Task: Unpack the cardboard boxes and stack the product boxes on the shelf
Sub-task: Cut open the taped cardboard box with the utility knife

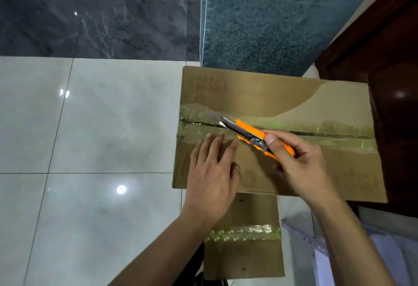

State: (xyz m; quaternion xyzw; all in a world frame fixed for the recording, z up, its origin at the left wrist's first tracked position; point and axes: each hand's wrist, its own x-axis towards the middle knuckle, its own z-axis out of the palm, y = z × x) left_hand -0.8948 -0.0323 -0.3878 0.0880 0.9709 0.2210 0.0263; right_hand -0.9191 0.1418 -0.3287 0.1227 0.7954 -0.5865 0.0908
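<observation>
On the left lies the white tiled floor (pixel 90 116), glossy with light spots; beyond it a dark marbled strip (pixel 95 14) runs along the top, and a blue-green mat (pixel 271 18) sits to its right, its near edge meeting the far edge of the large cardboard box (pixel 260 91); this box lies flat on the floor, its flaps closed, so nothing inside it shows; clear tape (pixel 339 132) runs along the centre seam from left to right.

The left hand (pixel 212 172) rests flat on the near flap, fingers straight and spread, tips just short of the seam; its grip holds nothing, only pressing the cardboard.

Just to the right, the right hand (pixel 298 163) has its grip closed round the orange utility knife (pixel 251 132), thumb on the slider; the blade points left and lies on the taped seam, a little beyond the left fingertips.

Below the hands a smaller cardboard box (pixel 248 254), also taped shut, lies partly under the large one's near edge; a pale lilac plastic frame (pixel 316 251) shows at lower right; dark brown wooden furniture (pixel 389 48) stands at the far right, beside the large box.
</observation>
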